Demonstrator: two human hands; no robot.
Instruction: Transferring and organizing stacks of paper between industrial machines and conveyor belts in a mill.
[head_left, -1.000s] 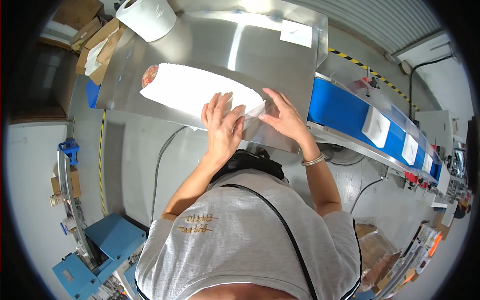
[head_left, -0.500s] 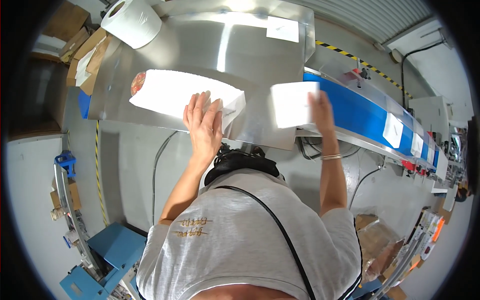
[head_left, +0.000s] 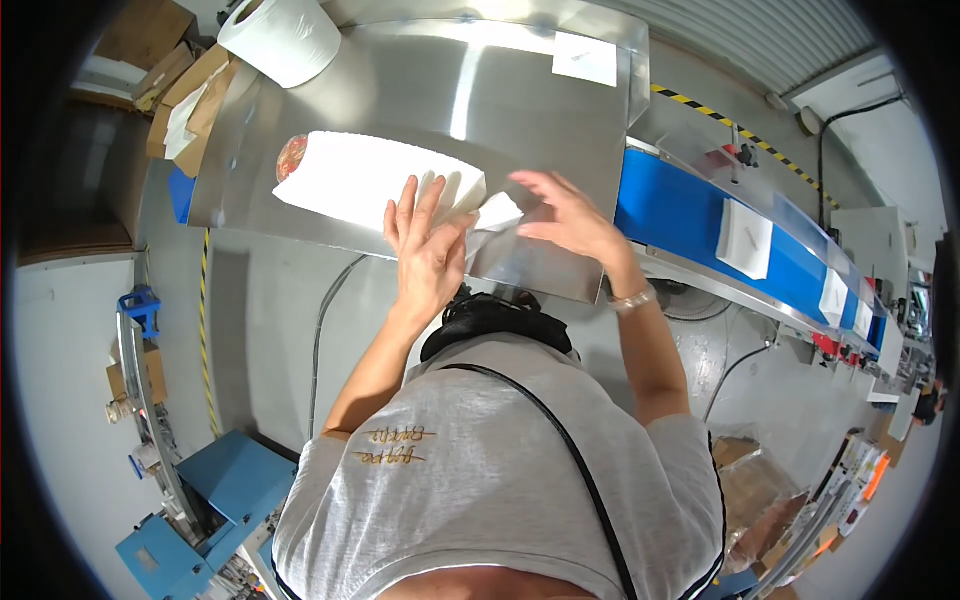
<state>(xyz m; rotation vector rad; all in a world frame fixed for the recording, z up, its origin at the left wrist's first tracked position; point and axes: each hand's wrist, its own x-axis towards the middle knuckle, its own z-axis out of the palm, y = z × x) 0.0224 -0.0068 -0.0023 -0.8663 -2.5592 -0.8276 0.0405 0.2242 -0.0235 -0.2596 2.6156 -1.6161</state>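
A long row of overlapping white paper pieces (head_left: 350, 180) lies on the steel table, with a round red patterned thing (head_left: 291, 158) showing at its left end. My left hand (head_left: 428, 255) rests on the near right part of the row, fingers stretched and apart. Beside its thumb, one white piece (head_left: 499, 212) sticks out from the row's right end. My right hand (head_left: 568, 217) hovers just right of that piece, thumb and fingers apart, holding nothing. On the blue conveyor belt (head_left: 660, 200) to the right lies a white square piece (head_left: 746, 240), with other white pieces farther along.
A large white roll (head_left: 280, 42) stands at the table's far left, near open cardboard boxes (head_left: 190, 115). One white sheet (head_left: 585, 59) lies at the table's far right corner. A clear guard (head_left: 790, 200) runs along the belt's far side. A black cable (head_left: 325, 310) crosses the floor.
My right hand has let go of a white square piece, which now lies on the belt, and has moved left to the row's end. Earlier pieces have travelled farther along the belt.
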